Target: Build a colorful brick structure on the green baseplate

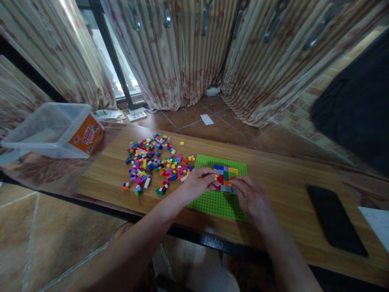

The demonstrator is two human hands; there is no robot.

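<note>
A green studded baseplate (217, 206) lies on the wooden table, bearing a patch of multicoloured toy bricks (226, 174) in blue, green, yellow, red, orange and grey. From the left, my left hand (199, 182) reaches over the plate, thumb and forefinger pinched on a small yellow brick (216, 177) beside the red ones. My right hand (251, 196) comes in over the right side, fingers closed together at the orange bricks on the patch. Whatever its fingertips grip is too small to make out. Both hands hide parts of the plate and bricks.
Loose bricks (152, 160) spread in a pile left of the plate. A black phone-like slab (336, 219) rests at the table's right, near white paper (377, 223). Beyond the table's left end stands a clear plastic bin (57, 140) with an orange label. Curtains (182, 61) hang behind.
</note>
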